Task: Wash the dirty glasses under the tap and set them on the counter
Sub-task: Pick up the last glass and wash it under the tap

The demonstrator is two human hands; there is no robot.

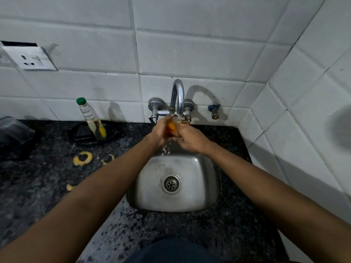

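Both hands have the grip at once: your left hand (159, 132) and your right hand (187, 138) are curled round one glass (171, 129), held up directly under the spout of the tap (177, 95) and above the far end of the sink (205, 194). Water runs over it and falls in a broken stream between your wrists toward the basin. An orange-yellow tint shows through the glass (whether residue or a sponge, it is too blurred to tell).

Judge the glass as light, stiff and breakable, and now wet, so likely slippery. Keep your fingers wrapped round the wall, not pinching the rim, and keep one hand cupping the lower part while the other rubs. A slip here would probably drop it onto the steel basin or knock it against the tap fittings just behind.

No other glasses are visible. On the dark speckled tabletop (47, 177) to your left lie yellow peel scraps (82, 158), and beyond them a green-capped bottle (91, 118) stands in a black pan (79, 134); pick a bare spot when you set the glass down.
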